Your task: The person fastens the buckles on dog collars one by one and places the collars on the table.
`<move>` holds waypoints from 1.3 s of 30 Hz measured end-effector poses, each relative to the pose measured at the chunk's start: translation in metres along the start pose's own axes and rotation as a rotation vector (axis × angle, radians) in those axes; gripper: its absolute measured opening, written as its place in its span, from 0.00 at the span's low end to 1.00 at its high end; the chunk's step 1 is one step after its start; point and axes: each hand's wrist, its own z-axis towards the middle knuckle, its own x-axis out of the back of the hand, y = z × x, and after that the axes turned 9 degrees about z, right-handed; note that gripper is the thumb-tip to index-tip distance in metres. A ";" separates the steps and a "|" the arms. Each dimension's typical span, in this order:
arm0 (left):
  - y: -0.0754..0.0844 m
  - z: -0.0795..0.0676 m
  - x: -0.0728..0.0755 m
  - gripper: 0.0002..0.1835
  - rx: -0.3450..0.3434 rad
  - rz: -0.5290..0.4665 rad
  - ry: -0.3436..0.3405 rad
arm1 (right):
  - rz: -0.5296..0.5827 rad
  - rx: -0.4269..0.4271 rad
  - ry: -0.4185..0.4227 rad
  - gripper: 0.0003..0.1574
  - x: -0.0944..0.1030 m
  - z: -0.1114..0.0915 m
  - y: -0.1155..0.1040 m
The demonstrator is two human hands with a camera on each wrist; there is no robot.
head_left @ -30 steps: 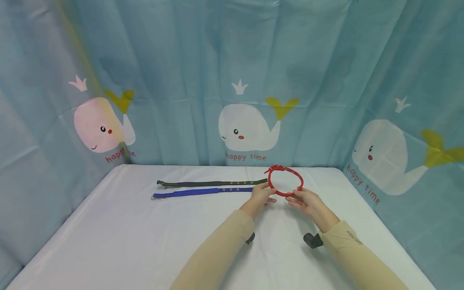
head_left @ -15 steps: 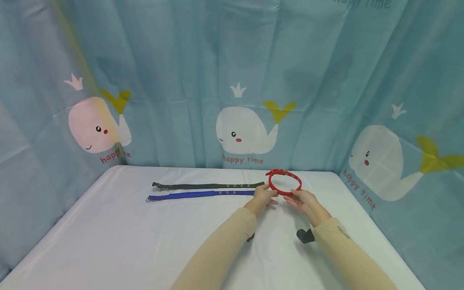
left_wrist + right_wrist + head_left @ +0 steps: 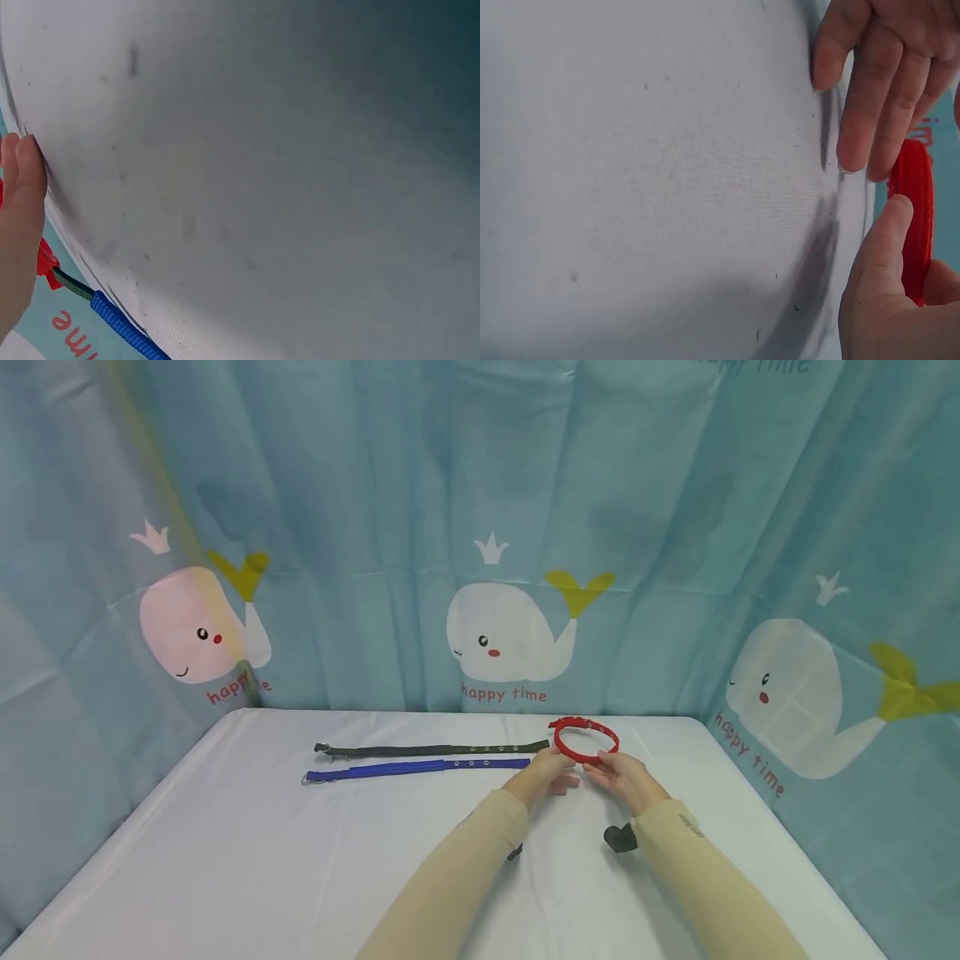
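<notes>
Red collar [image 3: 919, 217]: ribbed woven webbing. Blue strap [image 3: 408, 768]: coarse cloth, metal ring [image 3: 305, 779]. Tablecloth [image 3: 247, 860]: matt. Curtain [image 3: 345, 527]: faint sheen.

In the head view, soft even light is spread over the white tabletop [image 3: 300, 860], and faint shadows are cast below the fingers [image 3: 564, 783]. Far to their left, the blue curtain [image 3: 390, 485] is streaked by a yellowish glow. In the left wrist view, everything right of the fingers is dimmed to grey, darkest at the far upper corner; small smudges [image 3: 133, 60] nearby (whether on cloth or lens cannot be told) are blurred. In the right wrist view, paler light is broken by diffuse shadow left of the fingers, and the tabletop's edge is shown bowed.
</notes>
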 end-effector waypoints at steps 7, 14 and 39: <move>-0.001 0.004 0.002 0.33 0.035 -0.019 -0.027 | 0.005 0.000 0.004 0.40 -0.004 0.011 0.002; 0.002 0.002 0.005 0.31 0.017 0.001 -0.048 | -0.008 0.048 -0.042 0.38 -0.011 0.015 -0.001; -0.015 -0.049 0.091 0.28 -0.136 -0.001 0.022 | -0.215 0.203 0.160 0.35 -0.014 0.028 0.003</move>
